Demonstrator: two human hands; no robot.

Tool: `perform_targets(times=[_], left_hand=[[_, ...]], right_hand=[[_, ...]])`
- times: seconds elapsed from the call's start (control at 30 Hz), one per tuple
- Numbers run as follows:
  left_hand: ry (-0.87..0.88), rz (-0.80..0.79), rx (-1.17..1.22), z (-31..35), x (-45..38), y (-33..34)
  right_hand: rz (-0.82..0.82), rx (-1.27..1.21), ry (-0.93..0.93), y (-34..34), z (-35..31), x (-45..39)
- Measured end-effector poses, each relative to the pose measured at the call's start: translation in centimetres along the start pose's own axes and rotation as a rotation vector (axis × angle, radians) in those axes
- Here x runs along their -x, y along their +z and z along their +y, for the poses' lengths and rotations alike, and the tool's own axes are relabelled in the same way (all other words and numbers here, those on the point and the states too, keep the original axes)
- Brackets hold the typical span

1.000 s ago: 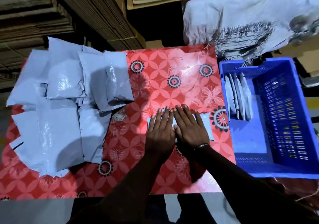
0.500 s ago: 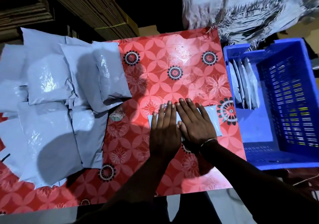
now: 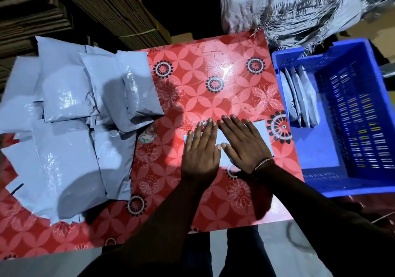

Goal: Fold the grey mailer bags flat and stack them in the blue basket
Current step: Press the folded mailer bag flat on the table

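Note:
A small folded grey mailer bag (image 3: pixel 222 143) lies on the red flowered table (image 3: pixel 213 69). My left hand (image 3: pixel 201 152) and my right hand (image 3: pixel 243 144) press flat on it, side by side, fingers straight, hiding most of it. A heap of unfolded grey mailer bags (image 3: pixel 70 123) covers the table's left half. The blue basket (image 3: pixel 346 161) stands to the right of the table. Several folded bags (image 3: pixel 301 99) stand on edge against its left wall.
Stacks of flattened cardboard (image 3: pixel 102 5) rise behind the table on the left. A large grey-white sack (image 3: pixel 295 5) with frayed edges lies behind the basket. The table's near edge is close to my legs.
My hands have stayed pressed on the folded bag and have spread slightly apart. The camera view has shifted a little.

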State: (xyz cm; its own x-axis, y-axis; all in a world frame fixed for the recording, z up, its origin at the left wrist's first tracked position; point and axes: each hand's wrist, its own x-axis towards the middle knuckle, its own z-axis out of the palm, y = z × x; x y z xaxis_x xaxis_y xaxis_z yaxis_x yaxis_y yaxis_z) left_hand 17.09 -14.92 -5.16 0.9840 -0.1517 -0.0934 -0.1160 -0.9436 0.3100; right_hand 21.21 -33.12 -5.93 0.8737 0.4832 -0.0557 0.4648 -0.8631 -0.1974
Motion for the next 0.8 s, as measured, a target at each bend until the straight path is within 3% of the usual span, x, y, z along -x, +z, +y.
perform_targets(times=[0.23, 0.43, 0.53, 0.7, 0.8], left_hand=[[0.032, -0.094, 0.103, -4.6, 2.4, -1.2], [0.024, -0.087, 0.123, -3.6, 2.6, -4.6], [0.039, -0.043, -0.001, -2.5, 1.6, -5.9], [0.108, 0.254, 0.008, -0.3, 0.7, -8.9], [0.142, 0.287, -0.026, 0.3, 1.0, -9.0]], right_hand=[[-0.078, -0.163, 0.068, -1.2, 4.2, 4.0], [-0.09, -0.063, 0.133, -3.8, 2.6, 3.4], [0.017, 0.09, 0.12, -5.9, 1.6, 2.1], [0.323, 0.227, 0.096, -10.1, 1.5, 0.7], [0.326, 0.224, 0.067, -10.1, 1.4, 1.1]])
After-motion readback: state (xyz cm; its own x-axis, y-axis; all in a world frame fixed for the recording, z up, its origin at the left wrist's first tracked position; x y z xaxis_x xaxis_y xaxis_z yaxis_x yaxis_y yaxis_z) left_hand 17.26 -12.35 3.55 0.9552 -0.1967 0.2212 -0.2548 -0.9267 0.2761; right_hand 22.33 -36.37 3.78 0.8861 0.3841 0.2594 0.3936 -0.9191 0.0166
